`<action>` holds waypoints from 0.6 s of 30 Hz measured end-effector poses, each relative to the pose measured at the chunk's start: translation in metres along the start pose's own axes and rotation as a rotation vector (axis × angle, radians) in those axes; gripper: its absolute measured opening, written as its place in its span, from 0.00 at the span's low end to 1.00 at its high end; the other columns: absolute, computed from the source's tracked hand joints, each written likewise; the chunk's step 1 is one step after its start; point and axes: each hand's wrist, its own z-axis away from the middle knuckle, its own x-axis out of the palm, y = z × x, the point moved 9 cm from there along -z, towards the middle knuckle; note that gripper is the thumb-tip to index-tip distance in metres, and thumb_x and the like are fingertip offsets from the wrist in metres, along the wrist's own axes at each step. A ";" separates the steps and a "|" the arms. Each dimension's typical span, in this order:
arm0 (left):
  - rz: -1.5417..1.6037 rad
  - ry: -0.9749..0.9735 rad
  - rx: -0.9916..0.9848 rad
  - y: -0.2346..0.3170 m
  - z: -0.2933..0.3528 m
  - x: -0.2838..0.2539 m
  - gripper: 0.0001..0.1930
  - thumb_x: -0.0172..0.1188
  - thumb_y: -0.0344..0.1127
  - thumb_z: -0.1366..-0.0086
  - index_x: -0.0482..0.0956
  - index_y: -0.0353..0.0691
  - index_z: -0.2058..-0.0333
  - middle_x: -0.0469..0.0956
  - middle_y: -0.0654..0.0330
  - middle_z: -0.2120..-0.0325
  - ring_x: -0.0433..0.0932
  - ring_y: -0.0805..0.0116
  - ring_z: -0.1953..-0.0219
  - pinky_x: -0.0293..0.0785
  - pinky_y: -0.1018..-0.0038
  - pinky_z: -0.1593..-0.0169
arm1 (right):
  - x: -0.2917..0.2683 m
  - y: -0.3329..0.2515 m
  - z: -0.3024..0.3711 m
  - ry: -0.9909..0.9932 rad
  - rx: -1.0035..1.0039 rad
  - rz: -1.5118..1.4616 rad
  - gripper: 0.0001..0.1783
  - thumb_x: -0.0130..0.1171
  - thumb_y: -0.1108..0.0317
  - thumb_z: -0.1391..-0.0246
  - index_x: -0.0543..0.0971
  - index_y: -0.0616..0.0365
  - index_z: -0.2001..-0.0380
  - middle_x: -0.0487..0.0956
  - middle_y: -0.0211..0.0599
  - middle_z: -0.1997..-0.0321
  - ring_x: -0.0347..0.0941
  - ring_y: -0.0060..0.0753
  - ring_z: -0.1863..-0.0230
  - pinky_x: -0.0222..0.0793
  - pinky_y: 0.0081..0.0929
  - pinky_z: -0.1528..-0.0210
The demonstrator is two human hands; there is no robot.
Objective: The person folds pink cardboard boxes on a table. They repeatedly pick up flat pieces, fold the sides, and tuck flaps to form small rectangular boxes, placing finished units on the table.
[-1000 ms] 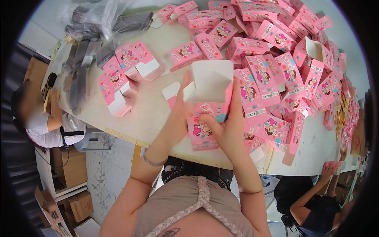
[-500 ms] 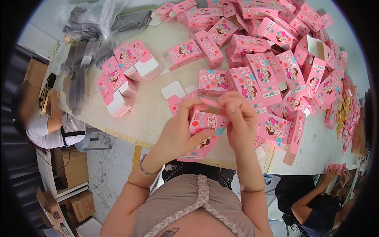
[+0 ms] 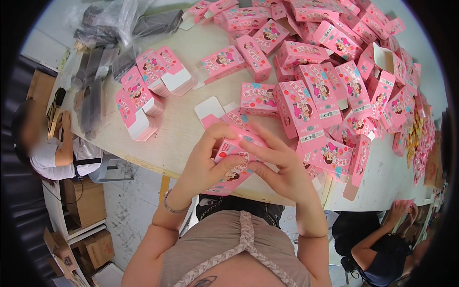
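Note:
A small pink carton (image 3: 228, 178) with printed cartoon art is between my hands at the table's front edge. My left hand (image 3: 203, 160) grips its left side, thumb across the printed face and fingers behind. At the carton's upper end, my right hand (image 3: 282, 167) has its fingers laid over the top and its thumb against the front near the right edge. The top end looks closed over, though my fingers cover part of it. Just beyond my hands lies a pink carton with a white flap (image 3: 208, 109), partly hidden by them.
Formed pink cartons (image 3: 313, 86) are heaped at the far right. Stacks of flattened cartons (image 3: 138, 98) lie left of centre, near dark pieces in clear plastic (image 3: 93, 71). Gold and pink packets (image 3: 420, 138) lie at the right edge. Other people (image 3: 57, 153) sit left and lower right.
My right hand has gone from pinching at the carton's raised top flap to lying spread over its top end. The flap has come down. My left hand keeps its hold.

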 end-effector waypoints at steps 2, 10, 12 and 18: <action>0.116 0.165 -0.013 -0.005 0.001 -0.023 0.24 0.56 0.39 0.37 0.61 0.41 0.45 0.63 0.56 0.45 0.65 0.67 0.44 0.63 0.67 0.44 | -0.002 0.016 -0.010 -0.006 0.244 0.035 0.24 0.61 0.68 0.48 0.73 0.55 0.47 0.69 0.46 0.43 0.68 0.36 0.45 0.69 0.28 0.50; 0.199 0.454 -0.588 -0.111 0.037 -0.076 0.31 0.49 0.44 0.33 0.50 0.39 0.37 0.55 0.54 0.40 0.62 0.63 0.43 0.68 0.61 0.48 | 0.026 0.071 -0.026 0.120 0.163 0.699 0.51 0.69 0.58 0.59 0.52 0.65 0.37 0.66 0.53 0.45 0.71 0.48 0.56 0.70 0.38 0.58; 0.306 0.458 -0.603 -0.107 0.035 -0.056 0.33 0.51 0.43 0.34 0.46 0.38 0.37 0.53 0.53 0.39 0.62 0.62 0.43 0.69 0.62 0.49 | 0.028 0.096 -0.017 0.135 0.380 0.945 0.51 0.70 0.57 0.61 0.54 0.66 0.39 0.67 0.52 0.46 0.71 0.49 0.55 0.69 0.38 0.56; 0.347 0.366 -0.663 -0.122 0.027 -0.044 0.32 0.54 0.40 0.35 0.51 0.33 0.39 0.67 0.55 0.48 0.74 0.70 0.57 0.70 0.71 0.51 | 0.015 0.143 -0.019 0.099 0.713 0.442 0.40 0.72 0.60 0.64 0.67 0.65 0.47 0.69 0.48 0.51 0.73 0.38 0.60 0.71 0.31 0.59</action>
